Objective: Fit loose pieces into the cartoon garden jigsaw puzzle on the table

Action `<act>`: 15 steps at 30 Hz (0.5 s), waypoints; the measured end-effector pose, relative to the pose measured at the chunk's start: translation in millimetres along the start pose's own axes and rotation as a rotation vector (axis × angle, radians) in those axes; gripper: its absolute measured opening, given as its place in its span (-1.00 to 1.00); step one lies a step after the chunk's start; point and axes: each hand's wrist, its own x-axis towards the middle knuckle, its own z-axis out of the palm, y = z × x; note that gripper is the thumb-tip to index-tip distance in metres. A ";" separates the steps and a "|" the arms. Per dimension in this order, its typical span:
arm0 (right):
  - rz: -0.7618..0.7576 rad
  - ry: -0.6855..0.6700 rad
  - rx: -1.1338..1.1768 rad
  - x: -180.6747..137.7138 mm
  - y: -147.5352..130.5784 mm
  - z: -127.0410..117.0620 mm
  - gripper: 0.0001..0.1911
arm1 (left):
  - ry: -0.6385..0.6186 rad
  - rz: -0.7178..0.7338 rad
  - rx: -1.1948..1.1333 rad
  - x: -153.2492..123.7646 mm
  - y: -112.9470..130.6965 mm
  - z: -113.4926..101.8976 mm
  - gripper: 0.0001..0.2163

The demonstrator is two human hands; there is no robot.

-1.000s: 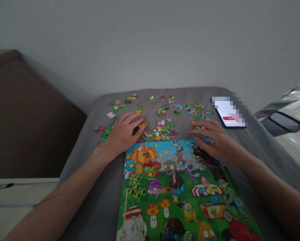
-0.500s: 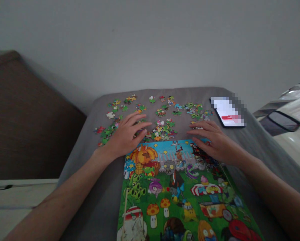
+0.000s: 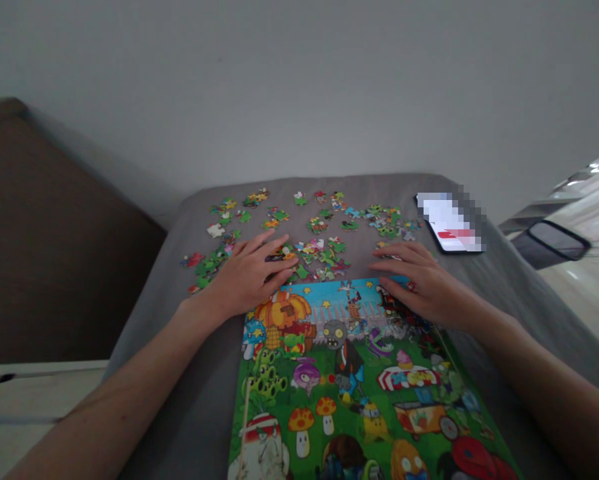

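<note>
- Left hand lies palm down on the grey sheet, just off the top left corner of the picture board
- Its fingers are stretched out and spread wide, pointing right and away from the person; nothing is pinched between them
- The tips of the left fingers rest on loose pieces in the clump just beyond the board's top edge; one dark and orange piece shows between two of the fingers
- Right hand lies palm down over the board's top right corner, wrist out past the right edge
- Its fingers are also straight and fanned, a little less wide than the left ones, pointing left and away; the far ones reach past the board onto the sheet and touch a piece or two there, the near ones lie on the board's blue sky band
- Whether a piece sits under either palm cannot be told
- The pieces are scattered over the far part of the sheet, thickest between the two hands, thinner toward the far edge
- The board lies flat near the person, its cartoon garden scene facing up
- A phone, screen lit, lies on the sheet just beyond the right hand, apart from it
</note>
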 end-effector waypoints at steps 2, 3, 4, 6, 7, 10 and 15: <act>-0.004 -0.006 -0.005 0.0 -0.3 -0.2 -0.72 | 0.009 -0.005 -0.002 0.0 1.1 -0.2 -0.65; -0.008 -0.012 -0.006 0.1 -0.4 -0.3 -0.72 | 0.012 -0.011 -0.002 -0.1 1.8 -0.5 -0.66; -0.011 -0.018 -0.006 0.2 -0.5 -0.4 -0.72 | 0.014 -0.021 -0.002 -0.2 2.2 -0.9 -0.66; -0.015 -0.024 -0.004 0.3 -0.3 -0.6 -0.72 | 0.007 -0.049 -0.007 -0.4 1.1 -1.9 -0.67; -0.014 -0.024 -0.001 0.5 -0.1 -0.7 -0.71 | 0.002 -0.063 -0.013 -0.5 -0.3 -2.4 -0.66; -0.002 -0.014 0.008 1.0 0.2 -1.1 -0.71 | 0.010 -0.092 -0.040 -0.3 -4.9 -2.5 -0.64; 0.006 -0.017 0.016 1.6 -0.7 -2.1 -0.70 | 0.089 -0.057 -0.091 1.1 -0.9 1.8 -0.67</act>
